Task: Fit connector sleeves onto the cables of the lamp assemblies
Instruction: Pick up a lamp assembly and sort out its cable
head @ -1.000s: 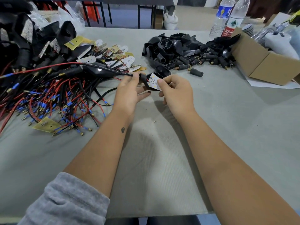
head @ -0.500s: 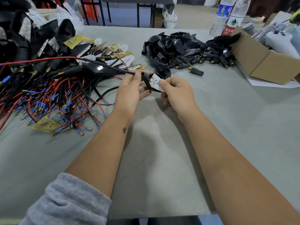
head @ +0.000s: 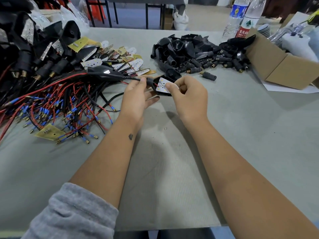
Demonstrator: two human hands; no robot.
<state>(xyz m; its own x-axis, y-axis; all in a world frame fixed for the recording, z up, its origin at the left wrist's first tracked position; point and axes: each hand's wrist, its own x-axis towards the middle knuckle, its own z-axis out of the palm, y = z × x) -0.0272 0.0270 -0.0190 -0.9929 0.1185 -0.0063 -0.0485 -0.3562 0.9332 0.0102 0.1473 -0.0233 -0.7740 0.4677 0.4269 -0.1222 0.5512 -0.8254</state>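
Just above the surface (head: 241,128), near its middle, held one lamp assembly between both hands. Pinched the black sleeve (head: 150,82) at its narrow neck with the left hand (head: 136,99), thumb and forefinger closed round it right at the entry of the cable (head: 133,78), the remaining left fingers loose beneath. Gripped the wide end with the right hand (head: 189,99), fingers curled under and thumb pressed onto the white LED board (head: 162,85). Set against half a second and a full second earlier, showed very little shift: same two grips, same spot over the surface, same cable trailing off to the left. Had turned the board's face slightly more upward, though, and seemingly pushed it a little deeper into the sleeve's mouth, with a short red wire visible at the neck. Judged from that: sleeve already threaded along the cable and drawn up to the board, seating nearly finished for this piece. Could not tell whether fully pressed home. Left plenty undone elsewhere: a tangle of wired boards (head: 60,104) well to the left, a heap of loose black sleeves (head: 189,54) beyond the hands, a cardboard box (head: 276,69) off to the right.
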